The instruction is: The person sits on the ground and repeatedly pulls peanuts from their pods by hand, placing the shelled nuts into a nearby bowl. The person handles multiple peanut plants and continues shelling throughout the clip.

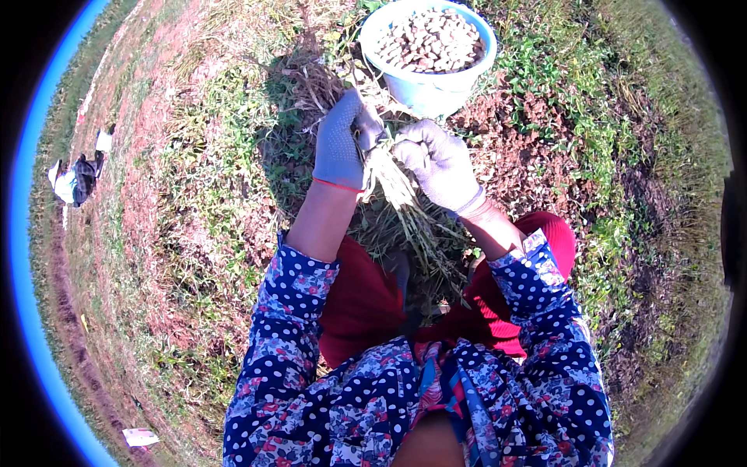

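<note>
My left hand, in a grey dotted knit glove with a red cuff edge, grips a bundle of pulled peanut plants. Their pale stems trail down between my knees, and the tangled root end sticks out beyond the fist. Close beside the bundle is my right hand, also gloved, with its fingers curled in; whether something small is pinched there is hidden. Just past both hands stands a light-blue and white plastic bucket, filled high with unshelled peanuts.
Green plants and bare reddish soil lie to the right of the bucket. My knees in red trousers flank the stems. Far left, a person bends over near a white container. A pale sack lies at lower left.
</note>
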`<state>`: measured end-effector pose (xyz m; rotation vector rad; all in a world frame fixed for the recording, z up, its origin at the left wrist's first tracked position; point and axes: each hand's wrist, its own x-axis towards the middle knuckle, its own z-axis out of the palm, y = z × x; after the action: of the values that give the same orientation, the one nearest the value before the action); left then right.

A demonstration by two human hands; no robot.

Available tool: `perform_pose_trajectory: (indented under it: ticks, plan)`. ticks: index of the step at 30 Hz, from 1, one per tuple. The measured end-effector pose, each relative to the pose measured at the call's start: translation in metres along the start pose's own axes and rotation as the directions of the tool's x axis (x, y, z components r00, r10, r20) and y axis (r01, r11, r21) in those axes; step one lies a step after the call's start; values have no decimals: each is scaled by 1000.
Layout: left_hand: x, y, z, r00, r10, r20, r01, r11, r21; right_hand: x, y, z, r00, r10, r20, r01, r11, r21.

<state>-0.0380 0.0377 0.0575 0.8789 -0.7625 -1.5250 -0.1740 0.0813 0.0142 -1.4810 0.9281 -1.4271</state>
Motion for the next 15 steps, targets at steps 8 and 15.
perform_pose_trajectory:
  ticks: [8, 15]
  plan:
    - [-45, 139, -73, 849, 487, -203, -464, 872, 152, 68, 2, -84, 844, 532, -58, -342, 619, 707]
    - [-242, 253, -270, 743, 668, -42, 487, -498, 718, 231, 98, -141, 721, 646, -250, -592, 762, 263]
